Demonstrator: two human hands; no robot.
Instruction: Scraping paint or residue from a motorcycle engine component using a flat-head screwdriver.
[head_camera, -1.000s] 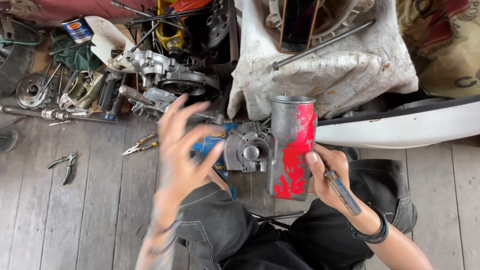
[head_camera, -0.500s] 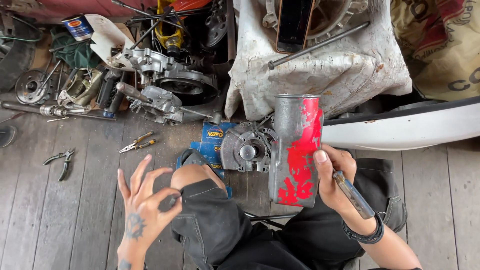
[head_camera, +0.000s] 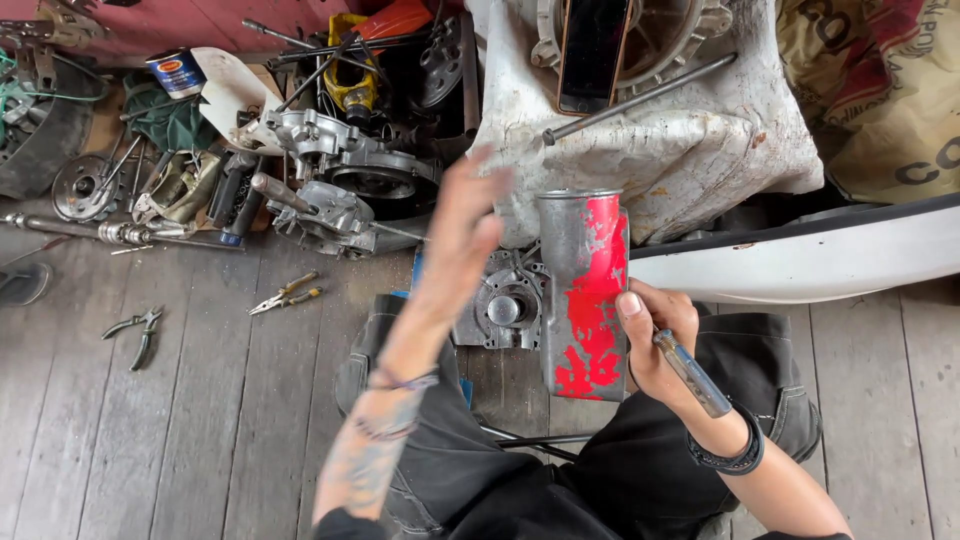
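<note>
Here right hand (head_camera: 655, 340) grips can (head_camera: 583, 290) and tool (head_camera: 692, 373); left hand (head_camera: 462, 235) raised, fingers spread, blurred; can might slip.

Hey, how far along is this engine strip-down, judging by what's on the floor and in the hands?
Done: engine casings lie apart on the plank floor, pliers beside them. In hand: the right hand grips a red-flaked metal cylinder and a screwdriver; the left hand is raised, blurred, empty. Left: red paint covers much of the cylinder; a grey housing sits beside it.
</note>
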